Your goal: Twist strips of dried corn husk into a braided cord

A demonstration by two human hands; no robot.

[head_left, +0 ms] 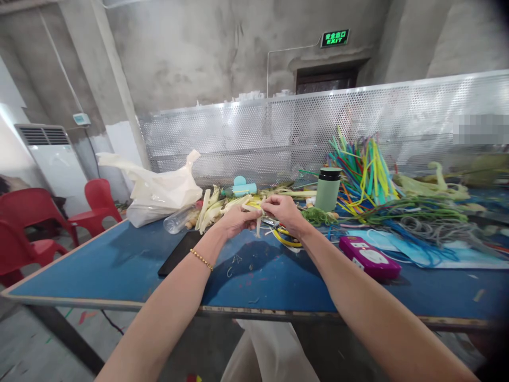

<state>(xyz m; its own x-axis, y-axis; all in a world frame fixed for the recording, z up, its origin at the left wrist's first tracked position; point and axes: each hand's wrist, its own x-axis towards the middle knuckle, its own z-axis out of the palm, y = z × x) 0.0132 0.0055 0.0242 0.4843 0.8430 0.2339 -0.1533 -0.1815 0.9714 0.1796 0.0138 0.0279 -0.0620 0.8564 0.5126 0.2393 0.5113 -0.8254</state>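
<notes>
Above the table my left hand [239,219] is closed with its fingertips on a pale strip of husk [258,228], one end of which hangs down. Close beside it, my right hand [287,213] pinches the same strip between thumb and fingers. What lies between the fingertips is small and partly hidden. Under the right hand rests a pair of pliers with yellow handles [281,240], partly covered by the wrist. Pale, dry-looking husks [210,209] lie in a heap behind and to the left of my hands.
A white plastic bag [159,191], a clear bottle [174,223] and a black flat tablet-like thing [177,253] are at left. Rightward stand a green cup [328,191], coloured strips [368,172], a purple box [369,258], blue masks [409,249] and tangled cords [437,231]. Perforated metal panels [238,138] rise behind.
</notes>
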